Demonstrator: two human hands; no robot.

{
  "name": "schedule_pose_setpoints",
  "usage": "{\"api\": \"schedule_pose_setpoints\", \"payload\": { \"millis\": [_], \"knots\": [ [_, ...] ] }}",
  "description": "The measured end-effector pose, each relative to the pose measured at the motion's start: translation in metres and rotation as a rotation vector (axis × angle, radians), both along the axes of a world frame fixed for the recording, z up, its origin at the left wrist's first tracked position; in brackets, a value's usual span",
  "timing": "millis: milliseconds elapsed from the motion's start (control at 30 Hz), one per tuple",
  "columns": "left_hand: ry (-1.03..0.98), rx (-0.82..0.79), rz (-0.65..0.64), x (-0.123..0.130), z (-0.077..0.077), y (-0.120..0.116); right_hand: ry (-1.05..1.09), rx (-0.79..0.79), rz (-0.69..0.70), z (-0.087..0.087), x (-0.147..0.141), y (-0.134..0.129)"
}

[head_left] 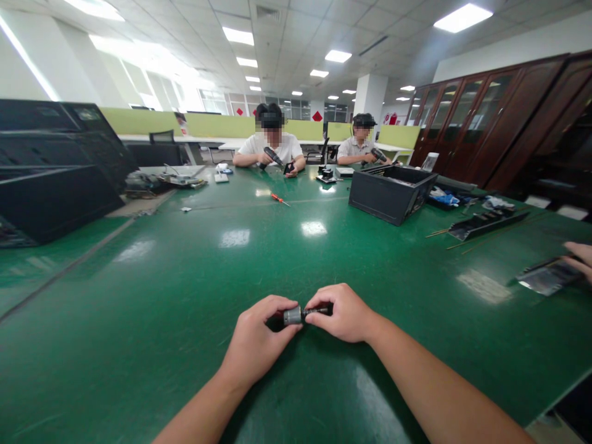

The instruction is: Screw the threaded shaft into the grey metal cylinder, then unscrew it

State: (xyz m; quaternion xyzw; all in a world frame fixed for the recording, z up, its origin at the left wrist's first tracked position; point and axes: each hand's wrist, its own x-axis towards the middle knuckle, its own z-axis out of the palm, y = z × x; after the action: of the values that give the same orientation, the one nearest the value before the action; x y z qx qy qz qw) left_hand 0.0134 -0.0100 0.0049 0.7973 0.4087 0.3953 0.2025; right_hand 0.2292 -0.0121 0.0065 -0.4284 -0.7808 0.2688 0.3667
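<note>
Left hand [254, 330] grip clasped small grey cylinder [292, 317]; right hand [345, 314] grip pinched dark shaft [318, 311] at cylinder's right end. Cylinder sat sideways between both hands, over near part of green bench [185, 277]; bench contact couldn't be told. Orange-handled screwdriver [279, 199] lay well apart, farther back.

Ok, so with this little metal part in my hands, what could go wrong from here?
The silver cylinder is round and held by the fingers of your left hand; if it slipped, it could roll across the glossy green table.

Your right hand grips the thin dark rod close to the cylinder's end, so a fingertip might get pinched there.
</note>
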Motion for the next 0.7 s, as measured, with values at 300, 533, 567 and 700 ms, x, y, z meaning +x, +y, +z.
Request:
{"api": "schedule_pose_setpoints", "payload": {
  "millis": [300, 533, 567, 700],
  "knots": [
    [-0.004, -0.019, 0.003, 0.0017, 0.0027, -0.0010, -0.017, -0.005, -0.014, 0.0004, 0.0008, -0.0001],
    [-0.002, -0.011, 0.014, 0.0008, 0.0021, -0.0005, -0.006, -0.009, -0.017, 0.0002, 0.0014, 0.0001],
    [-0.004, -0.010, 0.015, 0.0008, 0.0018, -0.0004, -0.007, -0.008, -0.018, 0.0003, 0.0014, 0.0002],
    [-0.009, -0.013, 0.010, 0.0008, 0.0008, 0.0002, -0.015, -0.005, -0.022, 0.0002, 0.0014, 0.0004]
  ]
}}
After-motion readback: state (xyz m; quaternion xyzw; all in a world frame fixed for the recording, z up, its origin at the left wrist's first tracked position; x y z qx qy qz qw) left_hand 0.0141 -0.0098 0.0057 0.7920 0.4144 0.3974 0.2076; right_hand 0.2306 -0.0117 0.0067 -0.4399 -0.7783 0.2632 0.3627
